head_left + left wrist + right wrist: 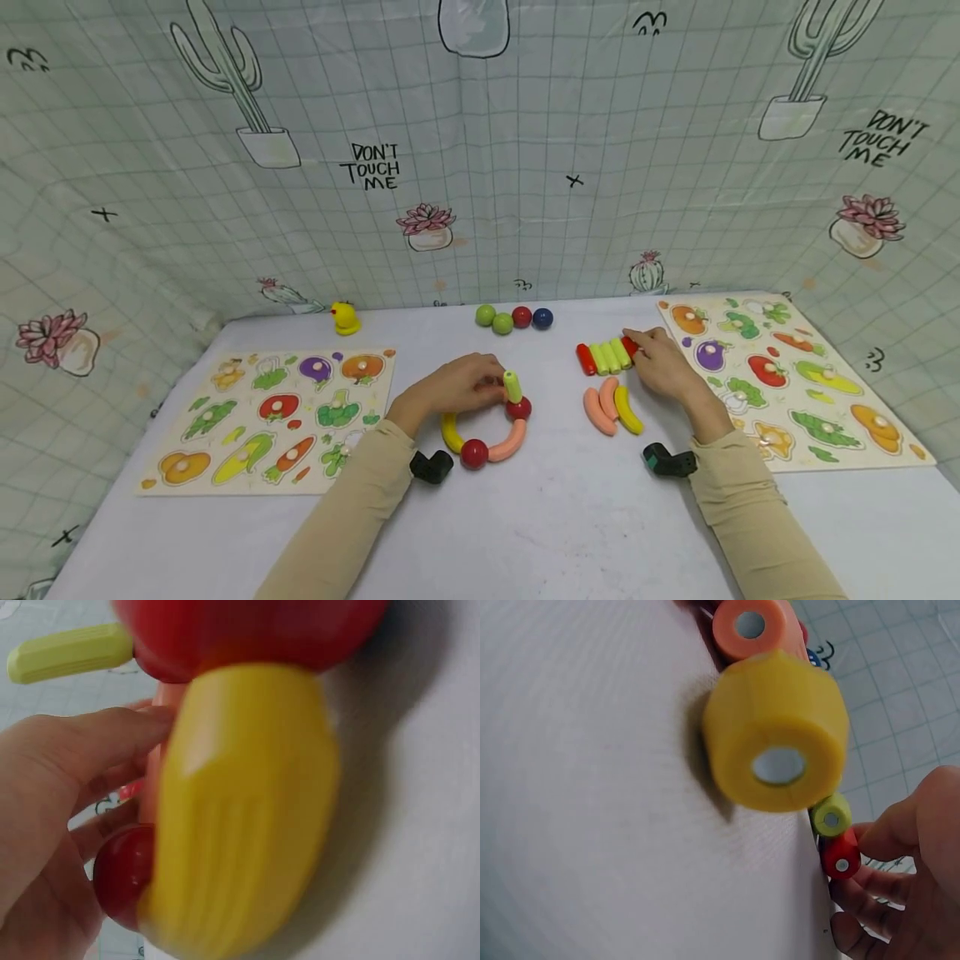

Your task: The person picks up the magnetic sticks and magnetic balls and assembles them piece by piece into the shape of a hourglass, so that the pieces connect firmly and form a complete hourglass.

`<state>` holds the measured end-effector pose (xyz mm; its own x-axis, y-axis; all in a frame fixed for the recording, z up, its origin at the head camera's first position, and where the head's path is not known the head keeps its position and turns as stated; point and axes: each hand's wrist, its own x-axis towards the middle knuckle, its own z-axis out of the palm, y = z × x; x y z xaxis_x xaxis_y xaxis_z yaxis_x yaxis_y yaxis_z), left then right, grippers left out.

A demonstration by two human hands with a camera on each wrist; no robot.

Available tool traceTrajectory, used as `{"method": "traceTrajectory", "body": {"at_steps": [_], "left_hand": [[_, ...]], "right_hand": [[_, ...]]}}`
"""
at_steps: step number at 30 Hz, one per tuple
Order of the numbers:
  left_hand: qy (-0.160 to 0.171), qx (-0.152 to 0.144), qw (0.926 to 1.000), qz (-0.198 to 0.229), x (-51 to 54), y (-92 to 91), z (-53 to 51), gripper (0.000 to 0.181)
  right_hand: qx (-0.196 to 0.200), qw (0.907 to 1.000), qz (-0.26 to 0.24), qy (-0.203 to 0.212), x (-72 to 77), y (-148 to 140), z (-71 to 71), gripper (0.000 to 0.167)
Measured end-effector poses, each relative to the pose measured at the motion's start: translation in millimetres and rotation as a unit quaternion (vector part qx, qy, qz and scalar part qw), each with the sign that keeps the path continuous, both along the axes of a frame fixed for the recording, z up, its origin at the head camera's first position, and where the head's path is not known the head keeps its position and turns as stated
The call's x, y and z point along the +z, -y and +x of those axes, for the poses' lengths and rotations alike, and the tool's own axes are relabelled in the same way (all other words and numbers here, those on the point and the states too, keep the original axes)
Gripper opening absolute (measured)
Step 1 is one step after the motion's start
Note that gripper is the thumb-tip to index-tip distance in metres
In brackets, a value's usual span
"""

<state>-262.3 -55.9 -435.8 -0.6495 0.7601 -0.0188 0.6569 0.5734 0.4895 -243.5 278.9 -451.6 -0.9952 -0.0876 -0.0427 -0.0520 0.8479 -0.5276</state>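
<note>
My left hand [459,385] [82,761] pinches a pink curved piece [152,787] on the far side of a ring; the hand hides it from above. The ring has a yellow curved piece [452,433] [247,802], a near red ball [474,454], a pink curved piece [507,442] and a red ball [518,407] at the right. From that right ball a light green stick [513,387] [71,654] points upward. At the right, my right hand [663,367] [922,862] pinches a red stick [628,345] [841,853] at the end of a row, beside light green sticks [611,357].
Pink curved pieces [599,412] and a yellow one [627,410] lie below the stick row. Green, red and blue balls [542,318] stand farther back. A yellow duck [345,318] is at the back left. Vegetable picture boards [247,387] [795,375] lie on both sides.
</note>
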Motion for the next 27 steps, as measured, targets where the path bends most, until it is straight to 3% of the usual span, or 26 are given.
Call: {"method": "traceTrajectory", "body": {"at_steps": [3,11,16,20,27], "left_hand": [[0.0,-0.009,1.0,-0.003,-2.5,-2.1,0.5,0.015],[-0.008,0.051,0.9983,-0.029,1.5,7.4,7.8,0.021],[0.035,0.019,0.9989,0.025,1.9,10.5,8.5,0.032],[0.072,-0.005,0.9947,0.072,-0.9,6.2,6.7,0.036],[0.058,0.0,0.997,0.052,2.6,-3.3,6.2,0.018]], "right_hand": [[0.004,0.9999,0.004,-0.008,-1.4,-0.3,0.4,0.045],[0.004,0.9999,0.001,-0.011,-0.7,-0.4,1.3,0.04],[0.006,0.9999,0.0,-0.011,-1.1,-1.7,0.1,0.04],[0.007,0.9999,-0.004,-0.009,-2.5,-1.7,-0.8,0.04],[0.0,1.0,-0.007,-0.003,-1.0,-0.5,0.1,0.04]]}}
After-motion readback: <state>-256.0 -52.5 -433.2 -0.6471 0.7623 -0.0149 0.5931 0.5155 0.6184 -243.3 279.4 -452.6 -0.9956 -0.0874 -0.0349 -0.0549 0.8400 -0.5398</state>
